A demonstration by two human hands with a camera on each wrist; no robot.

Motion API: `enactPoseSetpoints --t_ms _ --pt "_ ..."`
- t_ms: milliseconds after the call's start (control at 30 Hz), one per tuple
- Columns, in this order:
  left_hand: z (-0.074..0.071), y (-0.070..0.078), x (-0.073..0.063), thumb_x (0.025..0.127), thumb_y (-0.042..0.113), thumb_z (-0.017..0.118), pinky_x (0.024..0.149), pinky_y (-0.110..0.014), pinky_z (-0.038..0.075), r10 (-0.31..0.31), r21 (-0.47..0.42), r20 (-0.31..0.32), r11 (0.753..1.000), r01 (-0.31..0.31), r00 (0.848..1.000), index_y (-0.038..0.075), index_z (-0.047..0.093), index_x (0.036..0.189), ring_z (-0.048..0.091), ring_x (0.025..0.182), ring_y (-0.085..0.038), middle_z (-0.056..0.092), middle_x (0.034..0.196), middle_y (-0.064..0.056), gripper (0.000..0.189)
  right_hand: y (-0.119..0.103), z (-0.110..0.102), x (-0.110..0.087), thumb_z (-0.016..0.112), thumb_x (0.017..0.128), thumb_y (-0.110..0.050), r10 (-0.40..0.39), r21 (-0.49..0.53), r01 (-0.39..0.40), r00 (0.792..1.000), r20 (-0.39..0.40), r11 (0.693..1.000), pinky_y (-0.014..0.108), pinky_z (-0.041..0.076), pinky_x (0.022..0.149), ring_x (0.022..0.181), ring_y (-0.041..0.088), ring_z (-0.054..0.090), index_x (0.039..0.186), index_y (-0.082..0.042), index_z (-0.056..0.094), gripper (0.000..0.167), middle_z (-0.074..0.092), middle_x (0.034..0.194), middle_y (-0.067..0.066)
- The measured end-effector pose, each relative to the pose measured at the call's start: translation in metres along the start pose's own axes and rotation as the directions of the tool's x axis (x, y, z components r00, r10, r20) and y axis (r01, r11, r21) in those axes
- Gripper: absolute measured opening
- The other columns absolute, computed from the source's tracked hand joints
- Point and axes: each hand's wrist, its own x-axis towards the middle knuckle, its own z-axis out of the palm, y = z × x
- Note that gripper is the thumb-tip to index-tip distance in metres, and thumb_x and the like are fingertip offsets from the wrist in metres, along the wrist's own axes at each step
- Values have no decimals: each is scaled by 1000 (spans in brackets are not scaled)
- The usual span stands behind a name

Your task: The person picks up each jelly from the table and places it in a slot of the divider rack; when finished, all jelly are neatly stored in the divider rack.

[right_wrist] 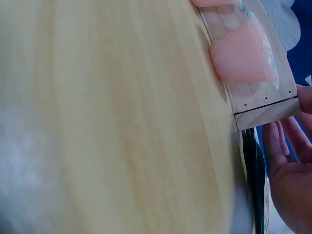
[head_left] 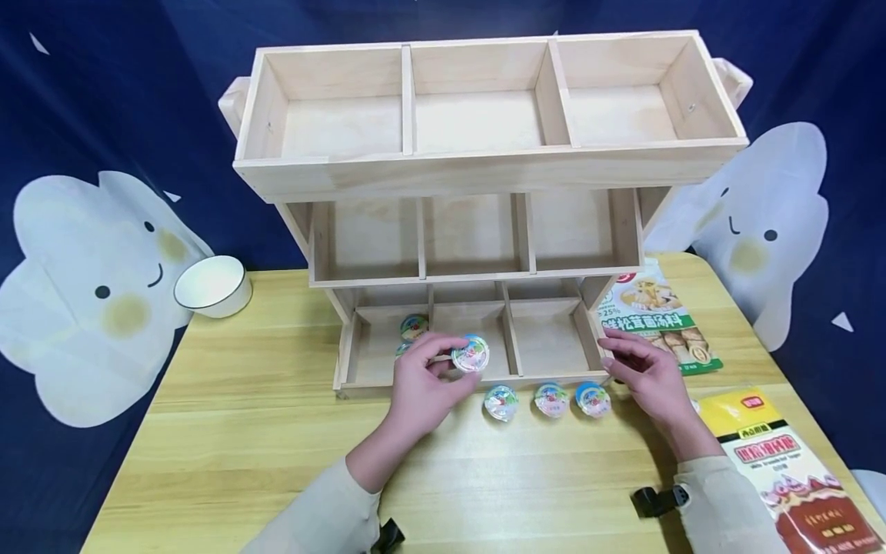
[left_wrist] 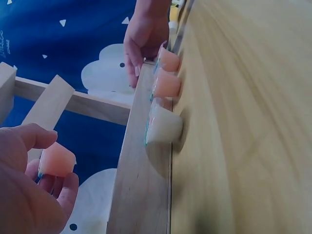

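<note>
My left hand (head_left: pixel 431 381) pinches a small jelly cup (head_left: pixel 471 354) between thumb and fingers, above the lowest tier of a wooden shelf (head_left: pixel 443 173). In the left wrist view this jelly cup (left_wrist: pixel 57 160) has a pink body. On the table along the shelf's front edge stand a whitish jelly cup (head_left: pixel 501 402) and two pink ones, a middle cup (head_left: pixel 551 400) and a right cup (head_left: pixel 593 399). The lowest left compartment holds a jelly cup (head_left: pixel 414 327) and another, mostly hidden by my left hand. My right hand (head_left: pixel 647 377) touches the shelf's lower right corner with fairly straight fingers.
A white bowl (head_left: pixel 213 286) with a dark rim stands at the back left. To the right lie a green-and-white food packet (head_left: pixel 657 315), partly behind the shelf, and a yellow-and-red packet (head_left: pixel 789 469). Dark blue cloth (head_left: pixel 138 100) with cloud shapes hangs behind.
</note>
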Motion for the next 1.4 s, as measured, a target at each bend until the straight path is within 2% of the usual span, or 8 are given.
enactPoseSetpoints --t_ms 233,433,533,700,1000,1133,1267,1400 --pt "12 -5 26 67 -15 82 84 -32 58 -43 -15 -14 999 42 999 -3 72 105 64 99 -32 62 110 -14 41 -1 -1 3 69 93 -1 -18 18 18 1000 -1 1000 13 49 88 119 4 52 123 3 67 30 55 139 17" --pt "22 -12 42 69 -10 84 83 -28 58 -90 57 -6 994 91 996 -1 73 105 65 98 -27 62 111 -12 40 -2 0 5 69 93 -1 -21 15 21 1000 -2 1000 13 49 88 118 4 52 122 3 68 30 55 138 17" --pt "26 -18 49 68 -9 84 79 -26 58 -132 93 -12 987 133 991 0 73 106 67 94 -27 63 110 -12 41 -2 0 5 69 93 -1 -24 9 24 1000 -2 1000 13 48 89 119 4 52 122 3 68 30 56 138 17" --pt "32 -29 59 67 -11 83 74 -25 59 -214 87 -35 973 216 976 0 73 107 69 90 -27 64 111 -11 42 -3 -1 5 69 93 -1 -17 10 17 1000 -2 1000 14 48 90 119 4 52 123 3 67 30 55 139 16" --pt "38 -44 67 66 2 90 76 -26 56 -316 250 -57 914 320 947 12 77 104 64 88 -19 69 98 -3 42 0 -2 2 69 93 -1 -19 19 19 1000 -4 1000 13 48 88 119 2 52 123 5 67 30 55 139 18" --pt "40 -49 69 64 2 90 81 -30 56 -333 268 -58 903 336 941 13 77 103 64 94 -22 69 101 -3 43 1 -2 1 69 93 0 -26 23 26 1000 -7 999 13 49 88 118 2 53 122 5 67 30 55 138 18" --pt "40 -53 72 62 4 92 91 -34 52 -358 314 -82 876 365 930 17 78 102 61 103 -25 68 107 -2 44 1 -1 0 69 93 -1 -30 7 30 999 -13 1000 13 50 87 118 1 52 121 5 68 29 56 137 18" --pt "40 -56 74 63 5 91 90 -34 53 -377 346 -93 856 385 922 17 78 103 61 102 -25 69 107 -3 45 2 0 0 69 93 0 -38 -5 38 999 -19 999 13 50 85 118 0 52 120 5 68 28 57 137 18"
